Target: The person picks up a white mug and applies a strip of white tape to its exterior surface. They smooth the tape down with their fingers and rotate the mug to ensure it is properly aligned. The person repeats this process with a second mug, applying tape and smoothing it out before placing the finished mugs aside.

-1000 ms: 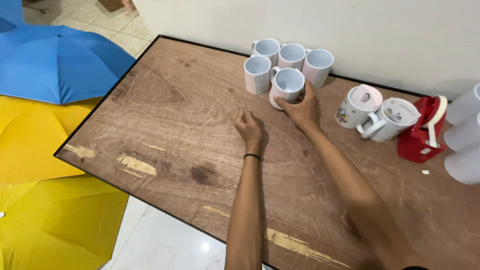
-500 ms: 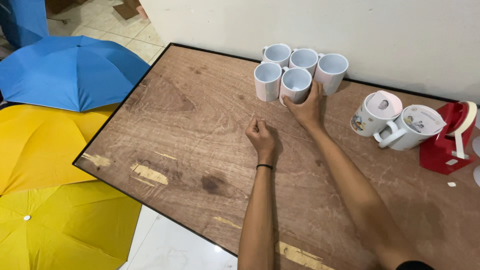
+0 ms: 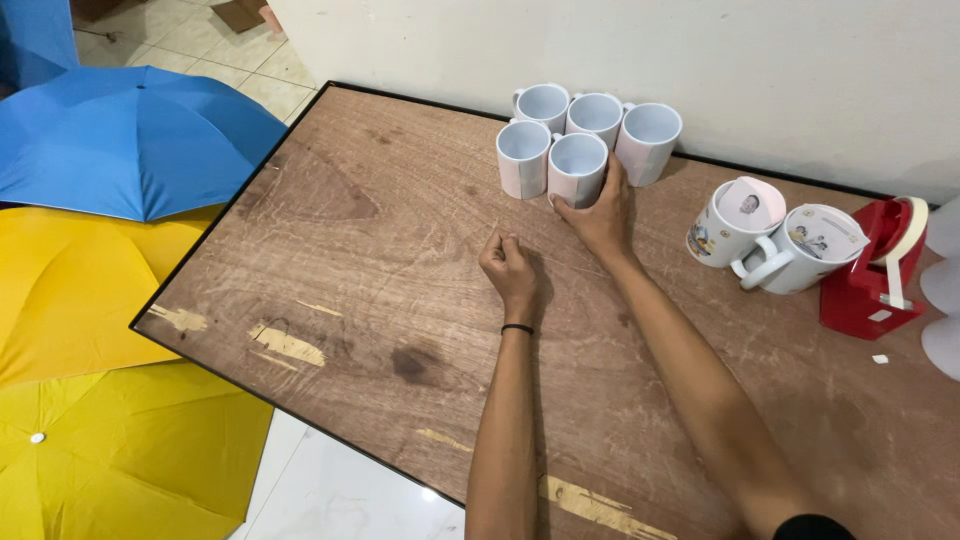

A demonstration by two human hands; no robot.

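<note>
Several white mugs stand in a tight group at the far edge of a worn wooden table (image 3: 330, 250), against the wall. My right hand (image 3: 600, 215) grips the front right mug (image 3: 577, 165) of that group, fingers wrapped around its lower side. To its left is another white mug (image 3: 523, 158); three more stand in the row behind. My left hand (image 3: 508, 265) rests on the table as a loose fist, holding nothing, a short way in front of the group. A black band circles my left wrist.
Two printed white mugs (image 3: 735, 220) (image 3: 805, 248) stand to the right, beside a red tape dispenser (image 3: 870, 275). White objects (image 3: 940, 300) sit at the right edge. On the floor to the left lie an open blue umbrella (image 3: 130, 140) and yellow umbrellas (image 3: 90, 400).
My right hand has set the mug upright into the group near the wall and still holds it. My left hand has curled into a fist. The view has shifted.
</note>
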